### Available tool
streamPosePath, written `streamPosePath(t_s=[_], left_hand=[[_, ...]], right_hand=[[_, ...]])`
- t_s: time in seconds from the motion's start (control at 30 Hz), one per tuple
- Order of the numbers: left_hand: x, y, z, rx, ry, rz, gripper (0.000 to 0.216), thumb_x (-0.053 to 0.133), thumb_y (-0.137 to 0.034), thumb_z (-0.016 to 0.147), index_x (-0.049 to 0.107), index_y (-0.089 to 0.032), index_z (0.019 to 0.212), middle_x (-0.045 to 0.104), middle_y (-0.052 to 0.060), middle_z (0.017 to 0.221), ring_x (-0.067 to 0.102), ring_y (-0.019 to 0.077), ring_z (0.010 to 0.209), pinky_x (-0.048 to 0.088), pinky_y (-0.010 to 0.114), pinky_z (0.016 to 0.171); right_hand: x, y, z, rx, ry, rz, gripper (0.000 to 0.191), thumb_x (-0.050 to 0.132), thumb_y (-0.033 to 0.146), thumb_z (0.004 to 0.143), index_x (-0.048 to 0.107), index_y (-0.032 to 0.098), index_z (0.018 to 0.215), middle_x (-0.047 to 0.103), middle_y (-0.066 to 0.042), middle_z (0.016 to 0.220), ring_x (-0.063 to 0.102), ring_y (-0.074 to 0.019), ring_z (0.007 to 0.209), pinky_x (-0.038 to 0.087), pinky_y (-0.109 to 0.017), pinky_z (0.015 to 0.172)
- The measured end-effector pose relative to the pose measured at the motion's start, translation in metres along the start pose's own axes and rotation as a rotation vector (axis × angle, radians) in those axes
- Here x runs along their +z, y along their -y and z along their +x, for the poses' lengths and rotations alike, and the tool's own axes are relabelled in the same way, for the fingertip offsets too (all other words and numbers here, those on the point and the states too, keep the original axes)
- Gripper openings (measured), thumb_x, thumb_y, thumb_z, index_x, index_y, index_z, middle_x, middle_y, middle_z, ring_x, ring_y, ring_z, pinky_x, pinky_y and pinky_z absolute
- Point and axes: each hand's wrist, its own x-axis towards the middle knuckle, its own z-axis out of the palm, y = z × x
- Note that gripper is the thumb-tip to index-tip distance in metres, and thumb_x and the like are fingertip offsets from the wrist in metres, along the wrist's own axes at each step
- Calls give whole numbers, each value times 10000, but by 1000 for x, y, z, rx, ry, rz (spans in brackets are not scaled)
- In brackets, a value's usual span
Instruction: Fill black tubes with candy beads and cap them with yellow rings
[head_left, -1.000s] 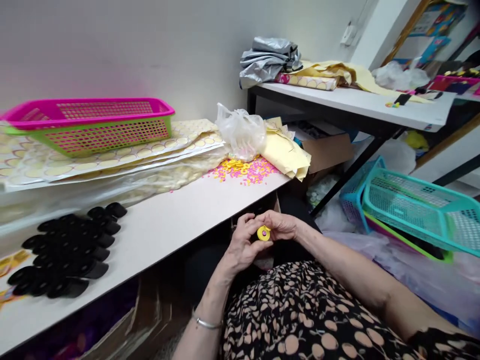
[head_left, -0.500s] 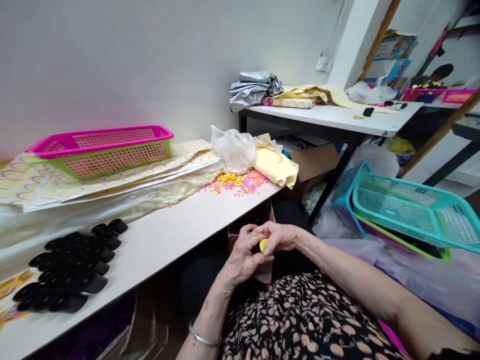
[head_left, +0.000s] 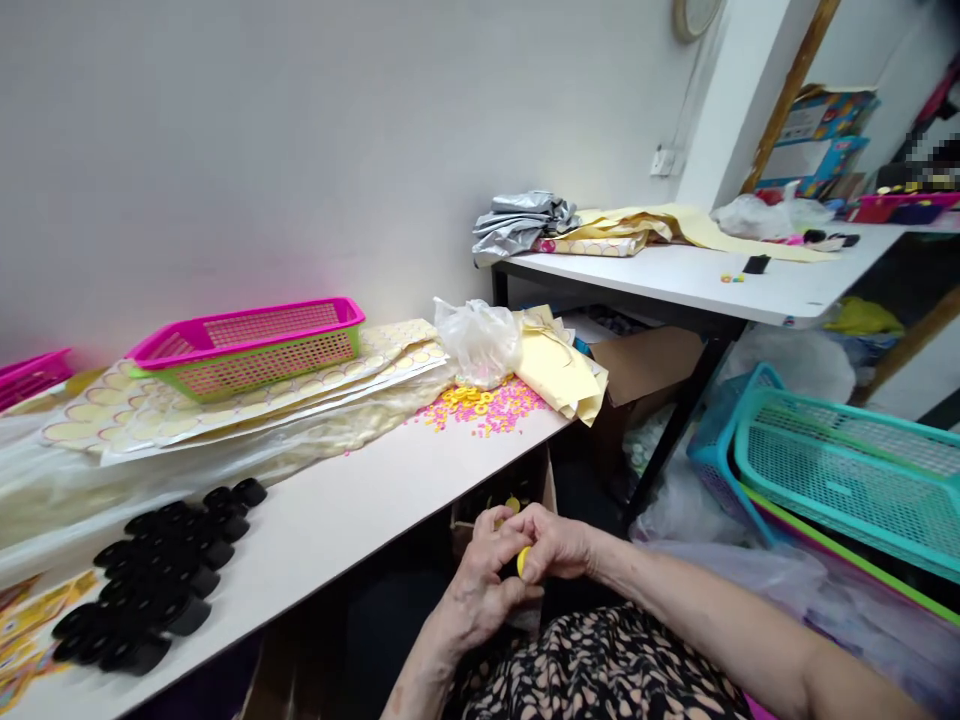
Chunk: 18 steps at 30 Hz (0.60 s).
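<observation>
While my left hand (head_left: 480, 585) and right hand (head_left: 559, 545) both pinch a yellow disc (head_left: 523, 562), print on the far box (head_left: 814, 140) is unreadable.

Yellow disc (head_left: 523, 561): one piece, small, round, bright yellow. Mostly covered, with only a narrow part of its rim and face showing between the fingers. Pinched from both sides by the fingertips of the left hand (head_left: 480, 585) and right hand (head_left: 561, 545), low in front of the body; centre detail cannot be made out
</observation>
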Motion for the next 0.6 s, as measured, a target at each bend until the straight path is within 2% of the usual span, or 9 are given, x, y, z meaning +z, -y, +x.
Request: streamPosePath(t_s=[0.1, 0.23, 0.33, 0.4, 0.5, 0.6], left_hand=[[2, 5, 12, -100, 36, -62, 326, 727, -292, 637, 715, -242, 959, 559, 77, 1183, 322, 317, 1269, 295, 457, 1057], [9, 17, 27, -234, 38, -185, 445, 721, -333, 653, 666, -270, 1090, 469, 77, 1300, 360, 313, 1266, 306, 452, 1065], [15, 24, 39, -238, 94, -153, 367, 690, -368, 697, 686, -266, 1050, 563, 85, 1184, 367, 304, 1263, 295, 461, 1077], [19, 28, 49, -230, 139, -93, 390, 695, -371, 699, 674, -280, 1077, 615, 84, 1101, 351, 299, 1279, 262, 475, 1096], [19, 37, 63, -283, 111, -50, 460, 738, -387, 645, 668, -288, 1089, 578, 92, 1177, 380, 309, 1270, 310, 472, 1077], [15, 47, 75, -366, 52, -37, 427, 749, -427, 603, 708, -256, 993, 500, 102, 1265, 460, 314, 1214, 406, 441, 1011]], right_hand=[[-12, -1, -1, 5, -74, 70, 419, 812, 163, 446, 703, 67, 839, 623, -9, 670, 509, -61, 528, 345, -171, 474], [-34, -1, -5, 127, -84, 131, 467, 830, 149, 417, 690, 86, 857, 596, 10, 675, 536, -73, 558, 376, -184, 507], [-46, -6, -8, 54, -143, 142, 454, 839, 142, 378, 687, 88, 802, 598, 12, 669, 535, -75, 566, 372, -187, 515], [-50, -11, -8, -7, -201, 164, 418, 833, 171, 394, 683, 78, 772, 597, 8, 644, 515, -71, 535, 346, -189, 491], [-55, -15, -2, -73, -290, 258, 384, 816, 243, 447, 670, 75, 760, 556, 20, 598, 454, -48, 484, 284, -188, 452], [-59, -9, 6, -58, -346, 293, 404, 812, 300, 470, 646, 101, 779, 530, 29, 630, 468, -58, 547, 301, -191, 482]])
